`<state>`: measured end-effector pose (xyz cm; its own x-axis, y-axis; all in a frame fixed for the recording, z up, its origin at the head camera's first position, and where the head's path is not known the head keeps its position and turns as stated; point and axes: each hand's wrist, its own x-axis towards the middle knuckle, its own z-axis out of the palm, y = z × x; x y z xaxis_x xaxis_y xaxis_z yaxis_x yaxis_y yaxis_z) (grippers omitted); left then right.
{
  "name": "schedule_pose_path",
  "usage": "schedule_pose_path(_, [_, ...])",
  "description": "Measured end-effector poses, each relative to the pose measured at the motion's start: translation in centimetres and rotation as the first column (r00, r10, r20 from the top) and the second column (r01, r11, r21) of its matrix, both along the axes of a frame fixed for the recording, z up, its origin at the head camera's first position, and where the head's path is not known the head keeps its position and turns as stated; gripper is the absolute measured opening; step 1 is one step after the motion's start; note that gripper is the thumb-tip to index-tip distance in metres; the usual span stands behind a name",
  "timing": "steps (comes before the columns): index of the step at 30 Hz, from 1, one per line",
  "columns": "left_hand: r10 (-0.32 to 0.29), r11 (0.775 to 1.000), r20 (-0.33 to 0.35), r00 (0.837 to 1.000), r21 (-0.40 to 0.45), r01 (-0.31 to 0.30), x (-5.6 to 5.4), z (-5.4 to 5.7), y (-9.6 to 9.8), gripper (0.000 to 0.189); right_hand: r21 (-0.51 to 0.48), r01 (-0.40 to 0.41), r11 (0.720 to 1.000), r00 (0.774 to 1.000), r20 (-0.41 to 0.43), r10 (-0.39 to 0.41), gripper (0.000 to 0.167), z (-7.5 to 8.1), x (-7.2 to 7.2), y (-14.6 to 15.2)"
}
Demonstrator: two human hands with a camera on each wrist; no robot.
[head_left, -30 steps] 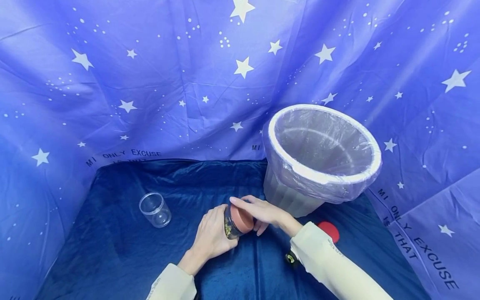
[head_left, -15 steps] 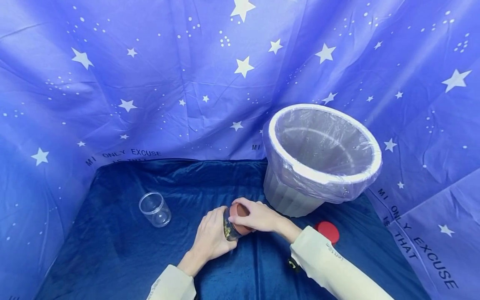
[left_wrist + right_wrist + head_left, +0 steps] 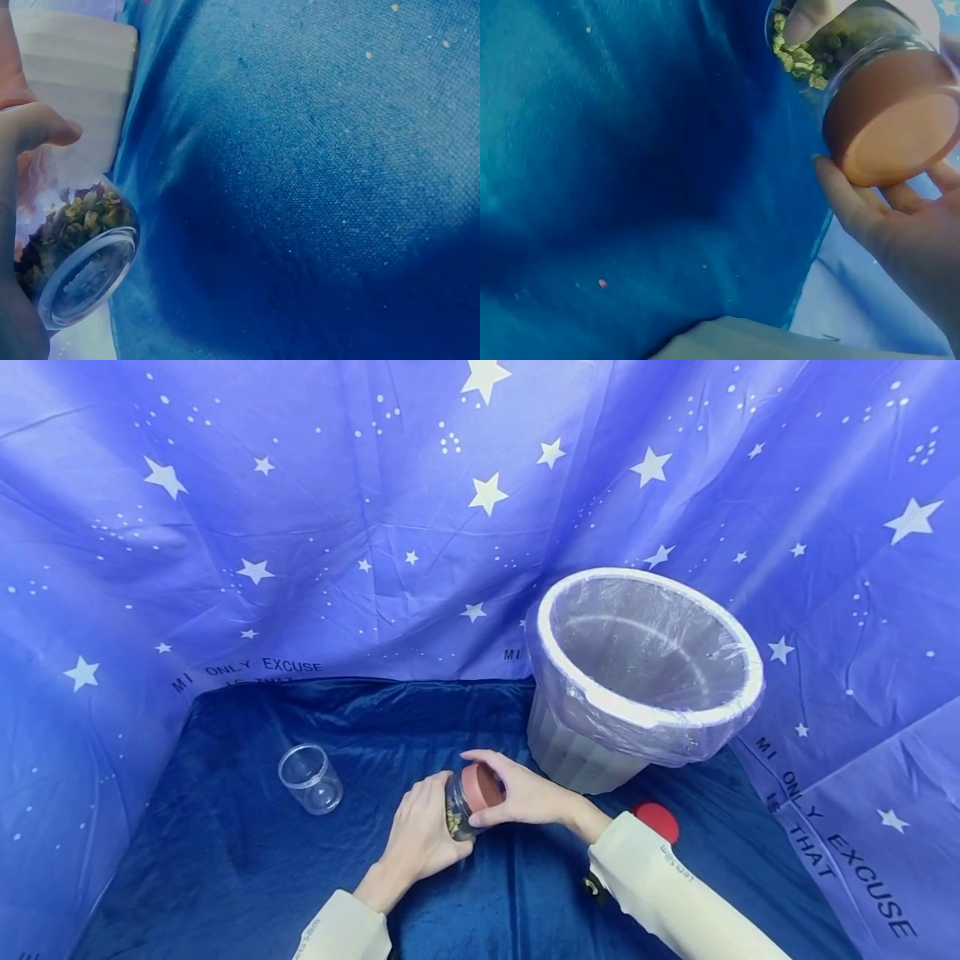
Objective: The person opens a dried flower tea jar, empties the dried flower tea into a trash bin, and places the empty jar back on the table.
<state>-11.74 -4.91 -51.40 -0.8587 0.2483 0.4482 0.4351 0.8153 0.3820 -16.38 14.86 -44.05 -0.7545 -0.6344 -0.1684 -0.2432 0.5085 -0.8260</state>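
Observation:
My left hand (image 3: pixel 420 831) grips a clear glass jar (image 3: pixel 453 818), which is tilted with its lid facing up and right. Dried yellow-green and dark pieces, like dried flowers, lie inside the jar; the left wrist view shows them above its round glass base (image 3: pixel 88 279). A terracotta-coloured lid (image 3: pixel 474 787) sits on the jar's mouth. My right hand (image 3: pixel 528 792) holds this lid by its rim, thumb on the near side and fingers on the far side. In the right wrist view, fingertips touch the edge of the lid (image 3: pixel 900 135).
An open clear glass cup (image 3: pixel 309 785) stands upright to the left. A large white bin (image 3: pixel 573 752) with a clear plastic liner stands at the back right. Beside it lies a red round disc (image 3: pixel 657 823), partly hidden by the right sleeve. Blue cloth (image 3: pixel 225 860) covers the table.
My right hand has shifted its hold around the lid, its thumb moving from the far side to the near side. The left hand and jar have stayed nearly still.

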Motion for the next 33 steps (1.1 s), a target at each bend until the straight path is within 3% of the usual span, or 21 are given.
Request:
schedule_pose_path(3, [0.001,1.000,-0.020,1.000,0.004,-0.001,-0.11,-0.02,0.00,0.089,-0.057,0.065,0.996,0.988,0.143,-0.056,0.085,-0.28,-0.16,0.17])
schedule_pose_path(6, [0.000,1.000,-0.041,0.999,0.007,0.001,-0.21,-0.08,0.00,0.088,-0.048,0.110,0.993,0.976,0.193,-0.099,0.084,-0.45,-0.23,0.25])
schedule_pose_path(14, [0.004,1.000,-0.022,1.000,-0.008,-0.004,-0.06,-0.05,-0.07,0.089,0.058,0.113,0.992,0.986,0.119,-0.119,0.079,-0.32,-0.31,-0.20])
schedule_pose_path(19, [0.007,1.000,0.022,1.000,-0.014,-0.006,0.13,-0.03,-0.07,0.090,0.114,0.071,0.991,0.995,0.064,-0.079,0.080,-0.08,-0.29,-0.38])
schedule_pose_path(26, [0.009,1.000,0.020,1.000,0.006,-0.009,0.18,-0.14,-0.12,0.094,0.071,0.008,0.997,1.000,0.015,-0.009,0.084,0.16,-0.18,-0.30])
schedule_pose_path(33, [0.000,1.000,-0.021,1.000,0.024,0.001,-0.07,-0.16,-0.14,0.093,0.032,0.019,0.999,1.000,0.019,-0.020,0.081,0.39,-0.27,-0.10])
